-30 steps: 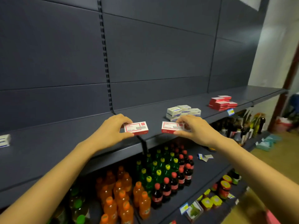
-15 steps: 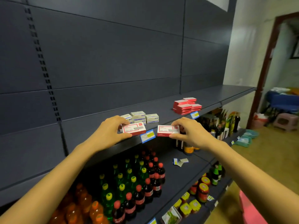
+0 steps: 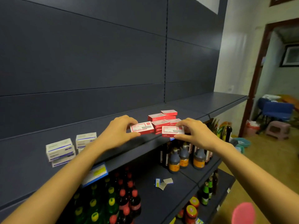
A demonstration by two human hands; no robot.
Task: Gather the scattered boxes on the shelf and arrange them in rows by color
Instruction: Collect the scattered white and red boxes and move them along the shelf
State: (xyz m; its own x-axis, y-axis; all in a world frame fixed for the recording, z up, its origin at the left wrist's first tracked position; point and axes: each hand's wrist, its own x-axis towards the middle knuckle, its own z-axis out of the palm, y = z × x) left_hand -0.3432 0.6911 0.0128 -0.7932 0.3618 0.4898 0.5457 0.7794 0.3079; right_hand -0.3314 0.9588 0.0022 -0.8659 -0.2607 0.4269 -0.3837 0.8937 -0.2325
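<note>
My left hand grips a small red-and-white box just above the dark shelf. My right hand holds a second red box at the shelf's front edge. Both boxes hover right in front of a pile of several red boxes stacked on the shelf. Further left on the same shelf sits a group of white boxes with blue stripes, partly hidden behind my left forearm.
Below the shelf stand soda bottles and dark sauce jugs. Loose price tags lie on the lower shelf. A blue-yellow price label clips to the shelf edge. To the right are a doorway, a pink stool and a blue chair.
Both hands have carried their red boxes rightward along the shelf, from beside the white boxes to the red pile. My view has turned right too.
</note>
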